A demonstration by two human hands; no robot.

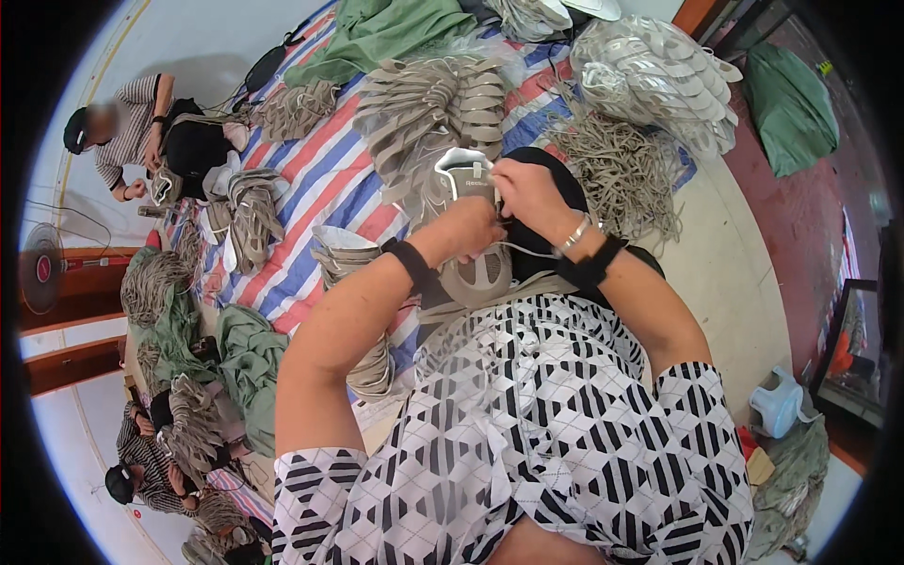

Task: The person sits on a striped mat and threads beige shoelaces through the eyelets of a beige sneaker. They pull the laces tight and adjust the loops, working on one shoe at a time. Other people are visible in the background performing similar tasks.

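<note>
A grey-beige shoe upper (pixel 476 281) with a white-lined collar lies over my lap, toe toward me. My left hand (pixel 474 226) is closed over its lacing area, fingers curled down and partly hidden. Close beside it, my right hand (pixel 532 195) is pinched at the edge of the collar; what sits between its fingertips is too small to make out. A pale shoelace (pixel 529 250) runs out below my hands toward the right wrist. Just ahead, many similar uppers (pixel 414 108) lie in overlapping rows.
To the right lies a heap of beige laces (pixel 617 174), with plastic-wrapped uppers (pixel 654 80) behind it. A striped sheet (pixel 311 179) covers the floor. Stacked uppers (pixel 363 254) stand by my left arm. Two people (pixel 137 132) work at the left. A blue stool (pixel 780 405) is at right.
</note>
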